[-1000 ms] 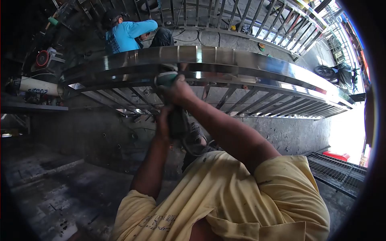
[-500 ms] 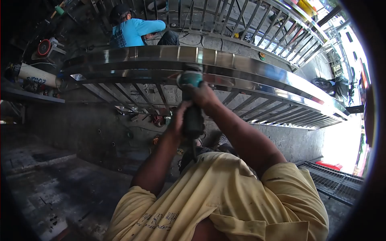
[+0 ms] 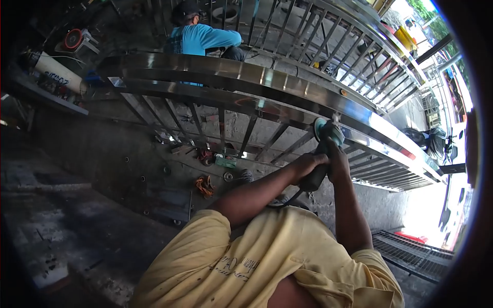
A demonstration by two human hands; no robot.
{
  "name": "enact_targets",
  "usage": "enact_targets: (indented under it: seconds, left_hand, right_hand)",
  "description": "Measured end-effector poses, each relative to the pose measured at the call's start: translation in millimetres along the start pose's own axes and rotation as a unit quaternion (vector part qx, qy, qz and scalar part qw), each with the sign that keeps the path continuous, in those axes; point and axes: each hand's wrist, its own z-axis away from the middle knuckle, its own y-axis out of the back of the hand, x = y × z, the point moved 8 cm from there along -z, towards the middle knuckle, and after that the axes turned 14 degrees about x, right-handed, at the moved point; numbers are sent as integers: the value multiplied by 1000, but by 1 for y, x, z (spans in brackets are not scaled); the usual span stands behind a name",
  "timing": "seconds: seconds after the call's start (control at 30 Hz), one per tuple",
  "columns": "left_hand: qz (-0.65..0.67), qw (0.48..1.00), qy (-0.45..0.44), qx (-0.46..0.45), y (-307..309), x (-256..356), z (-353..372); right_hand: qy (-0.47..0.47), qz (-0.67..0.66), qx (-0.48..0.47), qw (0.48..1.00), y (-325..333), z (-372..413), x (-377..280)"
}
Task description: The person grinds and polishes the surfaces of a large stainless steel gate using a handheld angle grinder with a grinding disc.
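An angle grinder (image 3: 314, 180) with a teal head and dark body is held out in front of me. My left hand (image 3: 306, 167) is wrapped round its rear body, and my right hand (image 3: 336, 158) grips it closer to the head. The disc (image 3: 319, 128) is up against or very near the lower rail of a shiny metal railing (image 3: 205, 68); contact cannot be made out. Dark bars slant down from the two curved rails. A cord (image 3: 290, 200) runs from the grinder's back end toward my body.
Beyond the railing crouches a person in a blue shirt (image 3: 192, 40). A second barred metal panel (image 3: 328, 38) stands behind. Orange material (image 3: 204, 186) and a green box (image 3: 226, 161) lie on the floor. A white cylinder (image 3: 59, 74) is at left, a metal grating (image 3: 411, 254) at right.
Both hands have carried the grinder rightward along the railing, from its middle to its right part. The view has shifted, and more floor shows left of my arms.
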Motion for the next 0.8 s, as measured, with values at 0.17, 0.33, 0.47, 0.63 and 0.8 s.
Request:
enact_targets:
  seconds: [0.17,0.33,0.47,0.63,0.8]
  left_hand:
    - [-254,955,-142,-55,3,-13,-13]
    - [-303,952,-48,-6,29,-47,23]
    - [-344,936,63,53,90,-134,25]
    - [-462,829,189,254,177,-215,66]
    - [-327,832,270,357,202,-297,140]
  right_hand:
    - [-199,-68,30,977,18,-1,69]
    - [-302,-109,-93,942,19,47,148]
    - [-29,301,-164,939,99,58,197]
    - [-215,271,89,934,329,65,397]
    - [-478,180,255,821,536,223,538]
